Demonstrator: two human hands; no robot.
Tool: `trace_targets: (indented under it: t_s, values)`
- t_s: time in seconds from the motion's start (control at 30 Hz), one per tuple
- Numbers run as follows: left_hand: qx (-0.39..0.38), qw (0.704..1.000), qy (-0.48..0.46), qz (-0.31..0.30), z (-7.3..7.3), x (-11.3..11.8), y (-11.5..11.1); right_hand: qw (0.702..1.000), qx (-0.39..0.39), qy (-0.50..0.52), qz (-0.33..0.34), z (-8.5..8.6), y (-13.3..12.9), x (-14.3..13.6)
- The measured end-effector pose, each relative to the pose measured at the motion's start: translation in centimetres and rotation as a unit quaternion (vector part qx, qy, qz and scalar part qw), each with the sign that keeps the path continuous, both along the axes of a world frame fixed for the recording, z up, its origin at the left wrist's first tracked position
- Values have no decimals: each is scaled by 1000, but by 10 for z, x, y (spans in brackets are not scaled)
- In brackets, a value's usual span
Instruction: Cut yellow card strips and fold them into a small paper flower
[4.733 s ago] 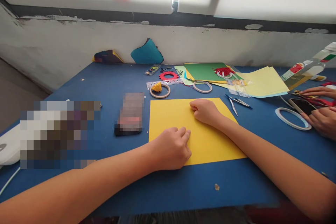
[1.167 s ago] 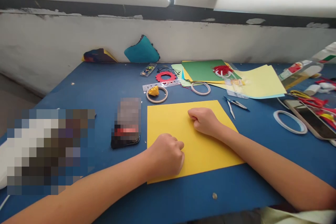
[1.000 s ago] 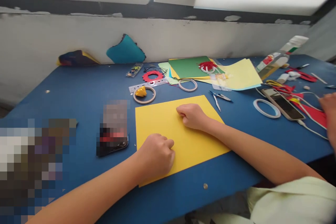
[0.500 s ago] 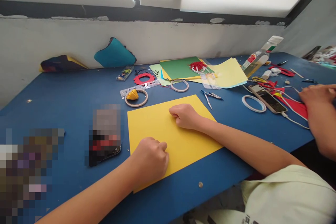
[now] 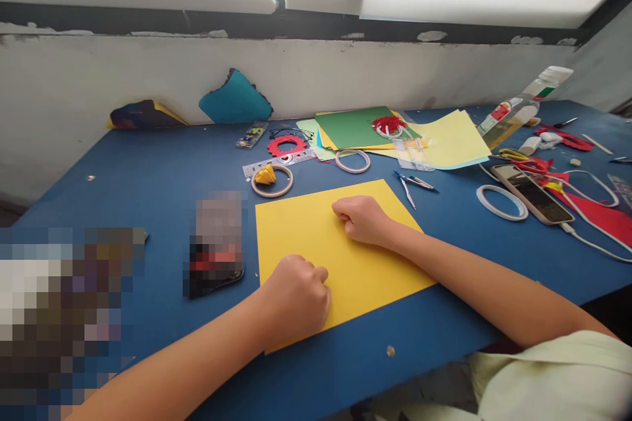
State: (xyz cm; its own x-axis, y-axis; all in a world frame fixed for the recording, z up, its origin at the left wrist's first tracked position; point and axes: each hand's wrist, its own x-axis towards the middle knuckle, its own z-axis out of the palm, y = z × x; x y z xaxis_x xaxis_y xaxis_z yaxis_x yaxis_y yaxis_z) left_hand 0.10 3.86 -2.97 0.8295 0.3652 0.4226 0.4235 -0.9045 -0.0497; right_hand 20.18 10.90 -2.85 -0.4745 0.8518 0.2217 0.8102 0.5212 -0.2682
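A yellow sheet of paper (image 5: pixel 365 270) lies flat on the blue table. My left hand (image 5: pixel 299 294) rests as a fist on its lower left part, with nothing visible in it. Farther back on the same sheet, my right hand (image 5: pixel 363 219) is also curled into a fist, and no object shows in it. Beyond the sheet are a roll of tape (image 5: pixel 288 187) with a folded yellow paper piece (image 5: pixel 265 174) at its ring, and a pair of compasses (image 5: pixel 407 192).
Colored papers (image 5: pixel 353 129) lie at the back. To the right are a bottle (image 5: pixel 513 115), a phone (image 5: pixel 536 195) with a white cable and a white tape roll (image 5: pixel 502 202). A blurred-out phone-like object (image 5: pixel 217 247) lies left of the sheet.
The view has turned left, so things appear farther right. The other person's hand at the right edge is out of view. Both my fists keep their places on the sheet.
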Motion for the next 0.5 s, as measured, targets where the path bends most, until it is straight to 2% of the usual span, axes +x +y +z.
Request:
trace_targets:
  t_s: [0.3, 0.5]
  values:
    - [-37, 999, 10, 21, -8, 0, 3, 1000, -2, -5, -21, 2, 2, 2]
    - [-62, 994, 32, 87, -12, 3, 7, 999, 0, -30, -43, 2, 4, -1]
